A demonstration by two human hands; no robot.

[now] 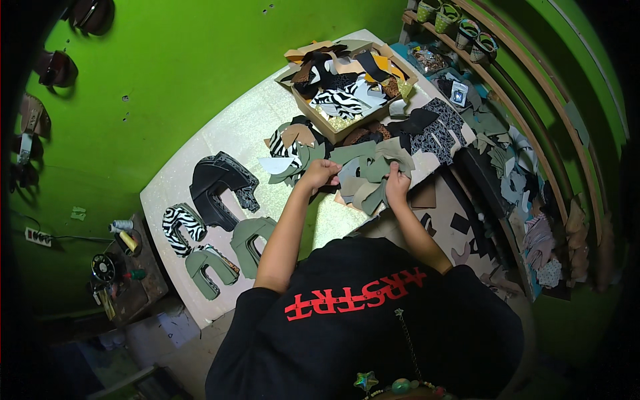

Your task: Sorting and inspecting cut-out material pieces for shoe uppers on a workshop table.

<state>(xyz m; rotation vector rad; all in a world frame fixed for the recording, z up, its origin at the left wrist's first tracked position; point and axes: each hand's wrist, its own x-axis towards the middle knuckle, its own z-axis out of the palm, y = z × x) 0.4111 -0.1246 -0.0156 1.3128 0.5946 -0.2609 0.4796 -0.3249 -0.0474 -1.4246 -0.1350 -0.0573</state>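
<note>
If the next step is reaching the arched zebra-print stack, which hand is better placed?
Probably the left hand: it is nearer to the arched zebra-print stack, while the right hand is farther across, holding a green piece.

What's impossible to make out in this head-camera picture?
In the head view:
- Cardboard box: its floor, hidden under piled scraps.
- Green curved stack: part of its right side, covered by the left forearm.
- Left hand: what its fingertips pinch, if anything; too small.
- Lowest wall-hung item: its shape, lost in rim darkness.

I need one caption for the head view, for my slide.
Right hand grips green pieces near the left hand, over a table with a box of scraps.
</note>
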